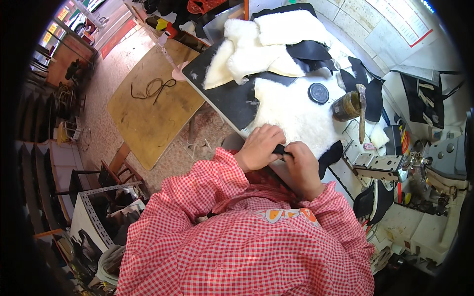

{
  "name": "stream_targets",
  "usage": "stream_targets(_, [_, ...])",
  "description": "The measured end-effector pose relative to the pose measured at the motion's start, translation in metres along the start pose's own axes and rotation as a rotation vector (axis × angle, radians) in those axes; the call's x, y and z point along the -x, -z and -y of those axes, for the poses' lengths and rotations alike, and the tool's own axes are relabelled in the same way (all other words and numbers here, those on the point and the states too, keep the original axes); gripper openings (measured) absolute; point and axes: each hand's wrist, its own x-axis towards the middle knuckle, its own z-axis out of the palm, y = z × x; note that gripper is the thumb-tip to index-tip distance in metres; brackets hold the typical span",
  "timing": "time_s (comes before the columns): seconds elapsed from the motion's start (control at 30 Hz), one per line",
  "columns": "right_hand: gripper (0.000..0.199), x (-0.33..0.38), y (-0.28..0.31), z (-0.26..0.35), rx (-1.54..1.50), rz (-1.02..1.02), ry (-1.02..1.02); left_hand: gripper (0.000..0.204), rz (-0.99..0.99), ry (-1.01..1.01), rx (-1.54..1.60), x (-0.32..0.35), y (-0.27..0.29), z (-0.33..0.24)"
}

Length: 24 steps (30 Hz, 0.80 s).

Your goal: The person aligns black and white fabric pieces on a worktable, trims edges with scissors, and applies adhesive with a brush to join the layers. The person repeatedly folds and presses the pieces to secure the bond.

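Both hands are closed at the near edge of the worktable. Between them is a small black piece of folded material (280, 149), its exact kind partly hidden by the fingers. My left hand (260, 146) grips its left end, and my right hand (302, 166) pinches the other side. Just beyond them a white fleece piece (296, 113) lies spread out. A curved black piece (331, 156) rests by its right corner. On and beside the fleece are a round black lid (318, 93) and a jar (346, 106) with a brush (362, 113) leaning across it.
More cream fleece pieces (276, 47) are heaped at the back of the black tabletop (219, 96). To the left, a brown board (153, 113) carries a dark cord (154, 90) and a pink stand (173, 61). A sewing machine (390, 165) stands at the right.
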Motion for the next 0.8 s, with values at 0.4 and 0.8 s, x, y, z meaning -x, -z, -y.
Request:
stream_targets(0.4, [0.013,0.003,-0.001,-0.009,-0.085,-0.081,0.062,0.042,-0.034,0.021,0.036,0.001,-0.003,0.001])
stream_targets(0.8, [0.011,0.004,0.000,-0.012,0.093,-0.059,0.282,0.039,-0.021,-0.068,0.144,0.007,0.002,0.012])
